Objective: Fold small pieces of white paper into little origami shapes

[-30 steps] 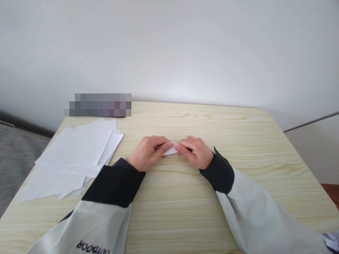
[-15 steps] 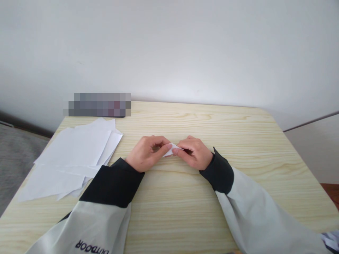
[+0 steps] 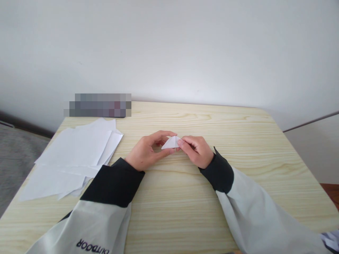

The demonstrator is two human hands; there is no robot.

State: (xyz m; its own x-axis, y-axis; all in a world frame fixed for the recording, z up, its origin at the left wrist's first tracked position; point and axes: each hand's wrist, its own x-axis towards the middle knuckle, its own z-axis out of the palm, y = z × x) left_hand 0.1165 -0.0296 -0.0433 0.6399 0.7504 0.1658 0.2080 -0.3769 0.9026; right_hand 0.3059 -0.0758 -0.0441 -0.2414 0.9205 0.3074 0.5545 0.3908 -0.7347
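A small folded piece of white paper (image 3: 171, 142), roughly triangular with a crease down it, is held above the middle of the table. My right hand (image 3: 194, 150) pinches its right end between thumb and fingers. My left hand (image 3: 150, 150) curves around its left side, with the index finger along the top edge and the thumb along the bottom edge. The fingers behind the paper are partly hidden.
Several loose sheets of white paper (image 3: 76, 144) lie overlapping on the left of the wooden table (image 3: 169, 218). Behind them, a blurred-out dark object (image 3: 97, 106) sits against the white wall (image 3: 185, 49).
The folded paper has turned so more of its face shows. My left thumb and index finger have spread to its edges, while my right hand still pinches its right end.
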